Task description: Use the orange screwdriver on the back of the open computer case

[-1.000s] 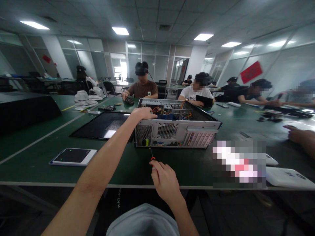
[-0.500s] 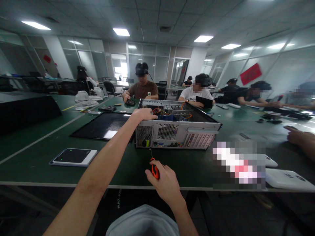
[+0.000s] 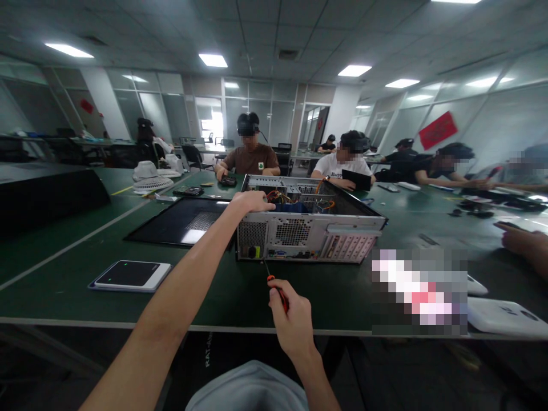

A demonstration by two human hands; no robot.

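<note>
An opened computer case (image 3: 293, 231) lies on its side on the green table, its rear panel towards me. Wires and parts show inside it. My left hand (image 3: 252, 201) is closed over the case's near left corner, above the power supply grille; some of its fingers are hidden inside. In my right hand (image 3: 293, 314) is a screwdriver (image 3: 282, 299) with an orange and black handle, gripped between thumb and fingers. Its thin shaft points up to the lower edge of the rear panel, below the power socket. Whether the tip touches a screw is too small to tell.
The black side panel (image 3: 171, 224) lies left of the case. Nearer me is a white and black flat device (image 3: 132, 275). White fans (image 3: 149, 178) stand farther back. A blurred patch and a white object (image 3: 507, 315) are at right. Several people sit around, one hand (image 3: 520, 237) at far right.
My right hand has shifted slightly right, and its fingers have closed more around the screwdriver handle, which now tilts more. My left hand stays on the case corner.
</note>
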